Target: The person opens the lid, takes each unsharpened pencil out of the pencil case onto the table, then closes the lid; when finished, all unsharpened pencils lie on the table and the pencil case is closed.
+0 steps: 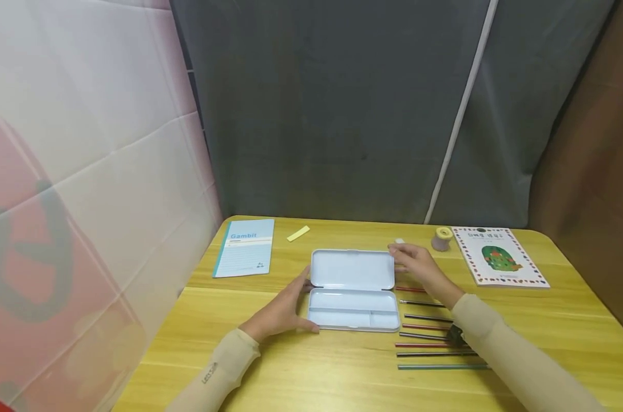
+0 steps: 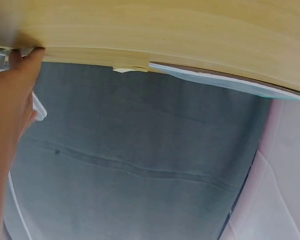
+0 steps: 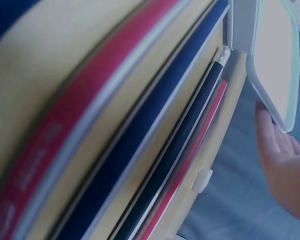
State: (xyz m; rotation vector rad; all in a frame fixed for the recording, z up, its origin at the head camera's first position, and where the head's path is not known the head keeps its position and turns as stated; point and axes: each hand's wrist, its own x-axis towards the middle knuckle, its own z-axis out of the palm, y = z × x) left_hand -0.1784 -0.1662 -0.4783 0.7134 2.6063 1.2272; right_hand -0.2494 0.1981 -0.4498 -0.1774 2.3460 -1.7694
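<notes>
A white pencil case [image 1: 353, 300] lies open on the table, its lid [image 1: 351, 269] raised at the back and its divided tray bare. At its left side is my left hand [image 1: 285, 306], thumb by the front corner and the other fingers near the hinge, partly hidden behind the case. My right hand [image 1: 419, 267] touches the lid's right edge near the top corner; in the right wrist view its fingers [image 3: 267, 135] reach straight to that edge. Under and beside the right forearm lie several pencils [image 1: 427, 345], red, dark and green, side by side.
A light blue notebook [image 1: 245, 252] is at the back left, near a small yellow strip [image 1: 298, 233]. Behind my right hand sits a small white block [image 3: 202, 180]. A yellow-topped cylinder [image 1: 441, 238] stands beside a picture-covered book [image 1: 499, 257] at the back right.
</notes>
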